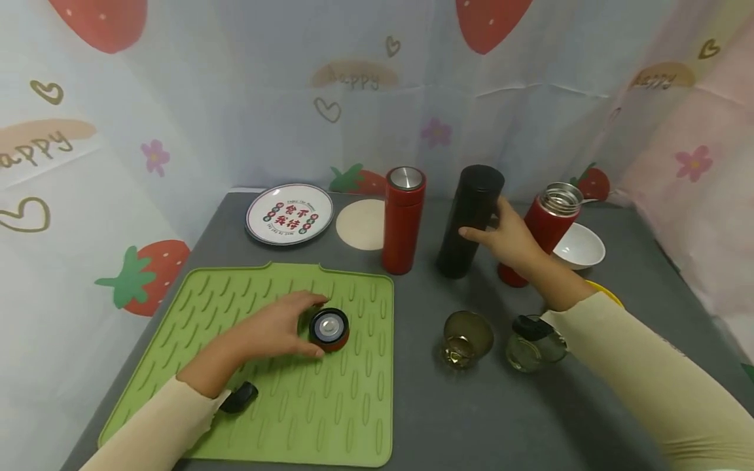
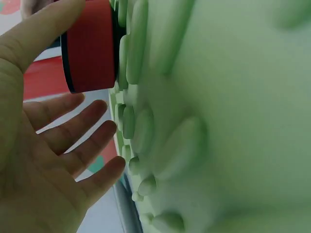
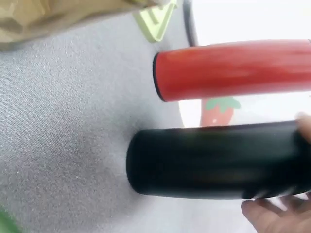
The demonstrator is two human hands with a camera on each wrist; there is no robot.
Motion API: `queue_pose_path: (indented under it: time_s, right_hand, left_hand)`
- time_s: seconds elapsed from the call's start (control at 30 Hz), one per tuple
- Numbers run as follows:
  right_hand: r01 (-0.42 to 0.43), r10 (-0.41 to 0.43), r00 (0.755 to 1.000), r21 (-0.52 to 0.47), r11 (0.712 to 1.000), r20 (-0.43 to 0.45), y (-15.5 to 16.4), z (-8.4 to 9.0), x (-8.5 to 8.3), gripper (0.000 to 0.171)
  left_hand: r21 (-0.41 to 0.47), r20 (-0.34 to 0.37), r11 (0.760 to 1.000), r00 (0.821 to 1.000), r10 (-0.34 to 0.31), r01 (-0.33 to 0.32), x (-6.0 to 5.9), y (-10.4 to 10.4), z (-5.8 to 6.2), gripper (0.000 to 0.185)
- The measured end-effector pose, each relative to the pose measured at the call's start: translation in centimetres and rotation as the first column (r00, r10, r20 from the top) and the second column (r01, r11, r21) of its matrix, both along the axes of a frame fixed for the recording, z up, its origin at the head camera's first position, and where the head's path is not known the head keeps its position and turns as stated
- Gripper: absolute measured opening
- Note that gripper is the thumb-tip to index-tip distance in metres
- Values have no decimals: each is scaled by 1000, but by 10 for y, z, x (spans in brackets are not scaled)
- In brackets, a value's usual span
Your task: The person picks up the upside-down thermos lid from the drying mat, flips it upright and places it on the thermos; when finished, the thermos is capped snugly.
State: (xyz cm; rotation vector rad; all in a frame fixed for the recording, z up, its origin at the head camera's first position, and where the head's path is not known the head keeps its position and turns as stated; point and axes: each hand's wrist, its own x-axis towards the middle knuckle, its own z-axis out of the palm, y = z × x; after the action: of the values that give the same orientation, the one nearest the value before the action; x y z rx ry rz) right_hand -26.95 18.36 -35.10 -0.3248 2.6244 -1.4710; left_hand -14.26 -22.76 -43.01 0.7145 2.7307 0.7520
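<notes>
On the green ribbed mat [image 1: 353,418] sits a red bottle lid [image 2: 92,48] with a black rim, its inside facing up. My left hand [image 1: 268,330] is spread around the lid, fingers fairly straight, and whether the thumb touches it is hard to tell. Farther right, my right hand [image 1: 509,239] holds a black thermos flask [image 1: 468,222] near its upper part, thumb in front and fingers behind. A capped red thermos [image 1: 404,222] stands to the left of the black one. Behind my right hand is an uncapped red thermos [image 1: 548,222] with a steel mouth.
A plate with red characters [image 1: 288,214] and a round cream disc [image 1: 362,224] lie at the back. Two glass cups, one brown [image 1: 468,333] and one clear [image 1: 533,350], stand nearer. A white bowl [image 1: 580,247] and a yellow rim [image 1: 607,293] are partly hidden at right.
</notes>
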Motion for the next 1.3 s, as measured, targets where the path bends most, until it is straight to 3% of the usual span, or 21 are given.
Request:
queue_pose_path:
  time_s: [0.1, 0.23, 0.3, 0.37, 0.47, 0.63, 0.7, 0.73, 0.77, 0.8, 0.87, 0.9, 0.93, 0.97, 1.03, 1.07, 1.13, 1.17, 1.2, 1.23, 1.3]
  right_hand:
    - [19, -21, 999, 54, 998, 49, 5, 6, 8, 106]
    - [60, -71, 996, 176, 983, 57, 14, 21, 33, 105]
    - [71, -74, 997, 224, 972, 5, 17, 24, 49, 95]
    - [51, -42, 998, 241, 969, -44, 16, 24, 63, 84]
    - [-40, 56, 996, 227, 973, -62, 6, 20, 80, 69]
    - [-217, 217, 976, 120, 969, 16, -15, 12, 90, 59]
    - [-244, 242, 970, 63, 968, 30, -19, 10, 90, 55]
    - [-244, 243, 970, 37, 969, 26, -20, 9, 89, 53]
    - [-234, 234, 972, 15, 972, 17, -19, 8, 89, 51]
    - [-218, 218, 976, -6, 976, -2, -17, 8, 89, 49]
    - [-173, 170, 983, -31, 985, -66, -12, 7, 90, 45]
    - [-150, 145, 983, -37, 988, -113, -8, 7, 91, 43]
    - [-131, 123, 977, -36, 991, -174, -5, 6, 92, 42]
    - [-121, 110, 963, -32, 992, -247, -2, 5, 92, 41]
    - [-111, 97, 911, -14, 994, -400, 5, 5, 91, 41]
    - [-109, 98, 877, 3, 994, -471, 9, 5, 91, 43]
    - [-85, 88, 796, 34, 996, -599, 18, 7, 87, 51]
    - [-71, 76, 763, 34, 997, -641, 24, 9, 84, 56]
    - [-52, 47, 745, 12, 999, -666, 31, 12, 82, 61]
    - [-22, 4, 735, -17, 1000, -678, 40, 15, 79, 66]
    - [52, -107, 747, -102, 993, -657, 60, 19, 72, 73]
  left_hand:
    - [5, 4, 1000, 1000, -26, 26, -5, 3, -1, 88]
    - [8, -25, 998, 998, -57, 57, -10, 12, 5, 79]
    - [16, -86, 997, 993, -78, 80, -15, 22, 13, 77]
    - [26, -190, 992, 975, -114, 121, -22, 35, 26, 74]
    - [55, -364, 978, 916, -170, 203, -35, 62, 48, 69]
    - [104, -596, 918, 762, -251, 384, -47, 116, 74, 64]
    - [106, -645, 902, 719, -258, 419, -49, 135, 78, 64]
    - [111, -649, 907, 721, -244, 407, -49, 143, 79, 67]
    - [127, -624, 919, 750, -218, 373, -47, 150, 79, 72]
    - [158, -566, 932, 804, -184, 325, -46, 156, 79, 76]
    - [261, -359, 942, 927, -108, 211, -45, 166, 77, 75]
    - [329, -223, 933, 972, -77, 150, -46, 171, 76, 72]
    - [408, -73, 909, 996, -56, 81, -47, 177, 75, 69]
    - [490, 74, 871, 996, -58, 15, -49, 184, 75, 64]
    - [625, 279, 775, 954, -111, -93, -54, 199, 77, 50]
    - [669, 336, 731, 932, -138, -133, -57, 207, 79, 46]
    - [726, 361, 667, 919, -161, -168, -62, 224, 84, 47]
    - [745, 337, 648, 928, -160, -159, -65, 231, 87, 50]
    - [752, 300, 644, 943, -142, -142, -67, 240, 91, 53]
    - [752, 251, 650, 961, -120, -115, -70, 248, 96, 57]
    - [736, 144, 675, 986, -84, -50, -76, 267, 105, 65]
